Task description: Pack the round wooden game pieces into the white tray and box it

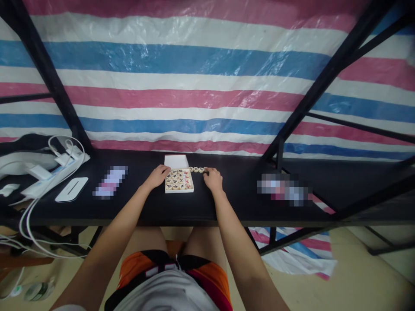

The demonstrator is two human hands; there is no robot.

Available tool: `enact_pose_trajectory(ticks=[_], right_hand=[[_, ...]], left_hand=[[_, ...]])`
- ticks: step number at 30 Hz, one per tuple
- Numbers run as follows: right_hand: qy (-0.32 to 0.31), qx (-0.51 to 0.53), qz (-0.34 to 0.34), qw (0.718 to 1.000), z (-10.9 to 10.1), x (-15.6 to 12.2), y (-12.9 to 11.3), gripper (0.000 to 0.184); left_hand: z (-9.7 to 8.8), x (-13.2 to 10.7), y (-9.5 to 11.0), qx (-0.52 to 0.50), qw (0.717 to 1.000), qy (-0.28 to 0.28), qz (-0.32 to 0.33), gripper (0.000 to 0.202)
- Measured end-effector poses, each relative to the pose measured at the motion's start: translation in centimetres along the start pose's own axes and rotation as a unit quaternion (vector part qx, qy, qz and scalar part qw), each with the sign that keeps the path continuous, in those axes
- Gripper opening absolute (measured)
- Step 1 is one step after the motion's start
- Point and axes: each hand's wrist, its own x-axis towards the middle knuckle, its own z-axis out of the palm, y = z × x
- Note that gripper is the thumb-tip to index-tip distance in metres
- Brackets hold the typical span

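Observation:
An open white box (179,190) sits on the black desk, with rows of round Chinese chess pieces (175,181) in it, marked in black and some in red. Its lid (176,161) is folded back at the far side. My left hand (158,175) holds the box by its upper left edge, fingers bent over the side. To the right of the lid, several more chess pieces (196,169) form a short row. My right hand (213,179) is at the right end of that row, its fingers closed on the last piece, which is partly hidden.
On the black desk (181,211), a blurred-out item (112,182) and a white flat device (71,189) lie left, beside a power strip (69,157) with white cables. Another blurred-out item (283,188) lies right. Black metal posts and a striped plastic sheet (181,101) stand behind.

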Motion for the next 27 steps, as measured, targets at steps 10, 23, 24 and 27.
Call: enact_pose_trajectory(ticks=[10,23,24,27], right_hand=[[0.002,-0.002,-0.005,1.0,0.13,0.13,0.11,0.038],[0.018,-0.03,0.032,0.999,-0.31,0.0,-0.58,0.024],[0.019,-0.034,0.033,0.999,-0.3,0.04,-0.63,0.024],[0.022,-0.038,0.036,0.998,-0.24,0.11,-0.69,0.024]], left_hand=[[-0.05,-0.02,0.09,0.001,1.0,0.004,0.011,0.042],[-0.03,0.02,0.16,0.0,1.0,0.001,0.007,0.043],[-0.02,0.03,0.13,0.0,1.0,0.0,0.007,0.042],[0.01,0.02,0.07,0.001,1.0,0.001,0.003,0.042]])
